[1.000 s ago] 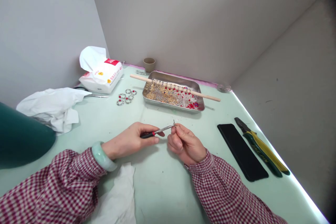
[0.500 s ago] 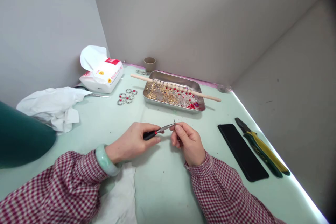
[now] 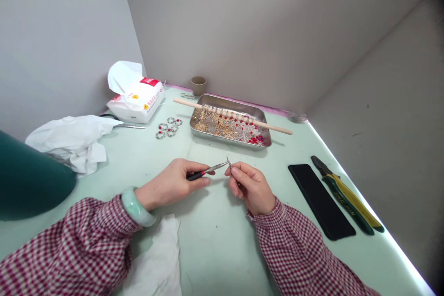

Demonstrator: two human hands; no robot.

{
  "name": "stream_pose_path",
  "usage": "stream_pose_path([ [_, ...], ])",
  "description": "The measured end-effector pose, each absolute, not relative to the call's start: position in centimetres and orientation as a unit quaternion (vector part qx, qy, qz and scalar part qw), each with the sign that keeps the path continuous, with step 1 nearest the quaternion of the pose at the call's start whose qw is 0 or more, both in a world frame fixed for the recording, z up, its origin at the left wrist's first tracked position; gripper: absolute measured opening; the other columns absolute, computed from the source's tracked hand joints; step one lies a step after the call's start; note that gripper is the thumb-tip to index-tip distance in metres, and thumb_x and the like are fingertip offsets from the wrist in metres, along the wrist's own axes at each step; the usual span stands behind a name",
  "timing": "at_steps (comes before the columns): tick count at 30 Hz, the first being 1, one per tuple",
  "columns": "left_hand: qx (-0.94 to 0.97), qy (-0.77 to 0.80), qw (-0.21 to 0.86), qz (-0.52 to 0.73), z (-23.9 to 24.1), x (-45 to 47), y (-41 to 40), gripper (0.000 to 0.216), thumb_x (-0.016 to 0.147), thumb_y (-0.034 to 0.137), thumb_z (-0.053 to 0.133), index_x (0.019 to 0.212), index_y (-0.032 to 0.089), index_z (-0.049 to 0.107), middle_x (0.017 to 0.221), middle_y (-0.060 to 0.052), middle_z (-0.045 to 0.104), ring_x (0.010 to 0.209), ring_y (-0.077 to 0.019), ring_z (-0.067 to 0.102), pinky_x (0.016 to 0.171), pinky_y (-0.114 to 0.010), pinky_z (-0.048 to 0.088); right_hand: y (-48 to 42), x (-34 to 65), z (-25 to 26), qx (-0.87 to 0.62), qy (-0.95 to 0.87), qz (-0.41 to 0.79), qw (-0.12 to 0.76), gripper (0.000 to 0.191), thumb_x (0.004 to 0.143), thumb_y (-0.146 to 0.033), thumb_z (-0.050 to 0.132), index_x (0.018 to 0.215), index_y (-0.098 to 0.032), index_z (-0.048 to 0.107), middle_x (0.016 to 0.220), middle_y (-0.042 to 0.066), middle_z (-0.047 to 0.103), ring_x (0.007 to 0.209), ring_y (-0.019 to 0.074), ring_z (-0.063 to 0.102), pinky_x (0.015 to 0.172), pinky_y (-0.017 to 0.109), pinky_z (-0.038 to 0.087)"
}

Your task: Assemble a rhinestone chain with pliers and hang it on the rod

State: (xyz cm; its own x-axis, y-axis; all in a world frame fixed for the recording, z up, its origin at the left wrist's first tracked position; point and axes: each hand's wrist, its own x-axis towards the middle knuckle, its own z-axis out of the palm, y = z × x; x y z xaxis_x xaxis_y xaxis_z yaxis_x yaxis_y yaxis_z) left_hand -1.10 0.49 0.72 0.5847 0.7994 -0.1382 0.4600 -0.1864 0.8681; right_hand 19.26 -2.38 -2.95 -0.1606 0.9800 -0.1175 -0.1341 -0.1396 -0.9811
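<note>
My left hand (image 3: 169,184) is closed around the black handles of slim-nosed pliers (image 3: 214,168), which have a red band below steel jaws. Between the thumb and forefinger of my right hand (image 3: 255,189) is a small piece of twisted metal wire (image 3: 229,163), its end sticking up. The plier tips are at this wire end; whether they grip it cannot be made out. The rest of the piece is hidden by my right fingers. Beyond my left hand lie several wire rings (image 3: 171,120) with red beads.
Behind my hands, a metal tray (image 3: 229,142) holds gold, clear and red beads, with a wooden rod (image 3: 277,128) across it. Cutting pliers (image 3: 347,194) and a black flat case (image 3: 321,201) lie right. Left are tissues (image 3: 138,99), a cloth (image 3: 76,138) and a green cylinder (image 3: 31,180).
My left hand and the pliers have shifted slightly left, with the tips lower against the wire. More of the wire piece shows above my right fingers.
</note>
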Motion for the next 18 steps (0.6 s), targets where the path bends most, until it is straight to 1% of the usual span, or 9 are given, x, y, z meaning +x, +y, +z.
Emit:
stream_pose_path([
  [4,0.764,0.425,0.456,0.169,0.80,-1.11,0.51,0.030,0.082,0.035,0.051,0.098,0.016,0.066,0.076,0.000,0.061,0.065,-0.0119,0.046,0.061,-0.023,0.037,-2.30,19.42,-2.84,-0.448,-0.465,0.614,0.454,0.020,0.083,-0.034,0.053,0.078,-0.015,0.059,0.044,-0.005,0.052,0.036,0.0039,0.036,0.037,0.016,0.024],
  [9,0.771,0.398,0.469,0.163,0.53,-0.98,0.55,0.031,0.083,0.037,0.050,0.099,0.016,0.064,0.079,-0.001,0.060,0.067,-0.0124,0.047,0.061,-0.022,0.037,-2.28,19.37,-2.81,-0.443,-0.442,0.617,0.477,0.019,0.084,-0.034,0.053,0.079,-0.016,0.058,0.046,-0.005,0.054,0.037,0.0045,0.038,0.037,0.016,0.025],
  [18,0.765,0.398,0.477,0.173,0.60,-0.85,0.41,0.031,0.083,0.038,0.049,0.097,0.015,0.064,0.082,-0.002,0.061,0.070,-0.0135,0.049,0.062,-0.023,0.037,-2.42,19.13,-2.96,-0.444,-0.450,0.607,0.482,0.019,0.085,-0.034,0.052,0.080,-0.016,0.058,0.048,-0.004,0.055,0.039,0.0050,0.041,0.038,0.016,0.028],
])
